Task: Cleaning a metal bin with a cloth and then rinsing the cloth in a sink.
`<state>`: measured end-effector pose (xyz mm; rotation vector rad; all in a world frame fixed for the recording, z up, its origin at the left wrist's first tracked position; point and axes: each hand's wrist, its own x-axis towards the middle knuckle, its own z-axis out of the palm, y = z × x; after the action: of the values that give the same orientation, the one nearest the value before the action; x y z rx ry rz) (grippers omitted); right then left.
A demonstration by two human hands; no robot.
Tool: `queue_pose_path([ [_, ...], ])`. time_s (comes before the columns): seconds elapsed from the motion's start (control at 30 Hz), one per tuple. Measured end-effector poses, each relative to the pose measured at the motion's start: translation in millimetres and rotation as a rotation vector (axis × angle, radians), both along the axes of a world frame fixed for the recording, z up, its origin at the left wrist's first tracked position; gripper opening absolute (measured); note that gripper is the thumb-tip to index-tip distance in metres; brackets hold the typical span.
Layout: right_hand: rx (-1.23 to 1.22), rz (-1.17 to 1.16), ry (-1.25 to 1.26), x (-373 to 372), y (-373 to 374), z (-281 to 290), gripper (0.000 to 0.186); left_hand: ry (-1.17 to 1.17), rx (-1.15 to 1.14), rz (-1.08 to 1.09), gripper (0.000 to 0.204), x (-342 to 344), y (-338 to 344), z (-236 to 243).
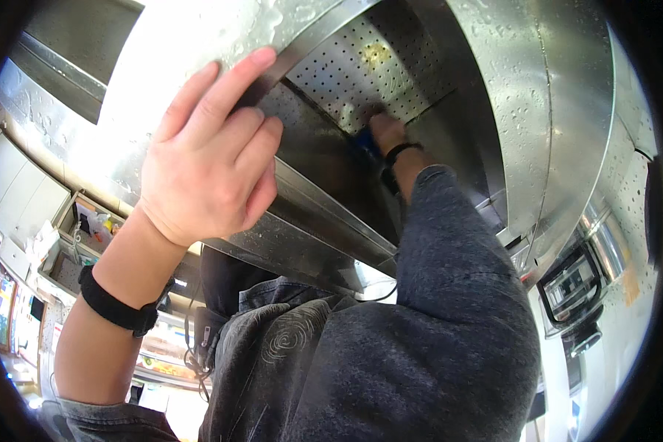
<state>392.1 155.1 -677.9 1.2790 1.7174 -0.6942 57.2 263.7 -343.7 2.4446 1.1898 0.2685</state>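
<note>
My left hand (210, 169) is at the wet stainless-steel rim (302, 33), two fingers stretched out toward it and the others bent, with nothing visible held. My right hand (389, 131) reaches deep into the shadowed steel compartment, closed on a blue item (365, 147) whose shape is too dark to make out. It is beside a perforated steel plate (346, 66), which has water drops and a yellowish stain. Both wrists wear black bands.
A steel recess (62, 40) lies at the upper left. White cabinets (15, 184) and drawers stand at the left. Steel walls and a curved rim surround the compartment. At the right are a steel fitting with black parts (571, 287) and a pale wall.
</note>
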Motion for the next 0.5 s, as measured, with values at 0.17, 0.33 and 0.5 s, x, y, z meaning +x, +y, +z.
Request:
queue_pose_path([
  [0.17,0.28,-0.099,0.068,39.5,35.7,9.4,0.022,0.035,0.031,0.026,0.026,-6.7,-1.0,4.7],
  [0.33,-0.025,0.14,0.159,3.6,-35.1,-42.4,0.02,0.006,0.03,0.03,0.025,-7.3,-2.7,4.8],
  [0.5,-0.045,-0.099,0.364,-38.0,23.7,12.9,0.025,0.008,0.016,0.026,0.025,-5.7,-2.0,0.4],
])
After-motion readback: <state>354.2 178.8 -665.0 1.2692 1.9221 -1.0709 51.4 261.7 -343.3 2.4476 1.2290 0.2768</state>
